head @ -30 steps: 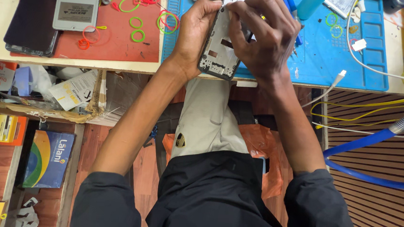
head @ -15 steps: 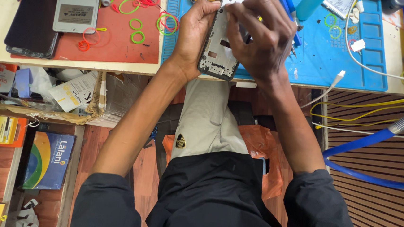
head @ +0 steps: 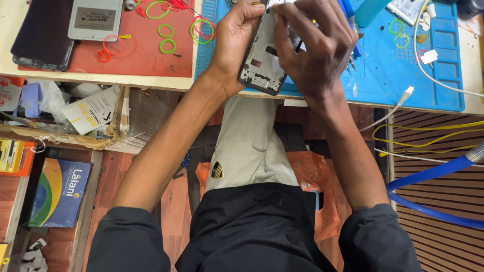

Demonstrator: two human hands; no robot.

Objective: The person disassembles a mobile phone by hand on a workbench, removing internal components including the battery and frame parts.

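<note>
Arms: both forearms are extended forward from dark sleeves, converging over the worktop edge.
Left hand (head: 235, 36): the left edge of the opened phone frame (head: 267, 55) is gripped, thumb along the side, fingers curled behind.
Right hand (head: 316, 44): it is arched over the frame's upper part, fingertips (head: 279, 20) pressed down on its inner surface; whether anything is pinched cannot be told.
Phone frame: it is held tilted just above the blue mat (head: 406, 68), at the near edge of the worktop (head: 4, 45).
Further left: a red mat (head: 145, 55) with coloured rubber bands (head: 166, 38) is seen, with a grey phone back (head: 97, 4) beside it.
</note>
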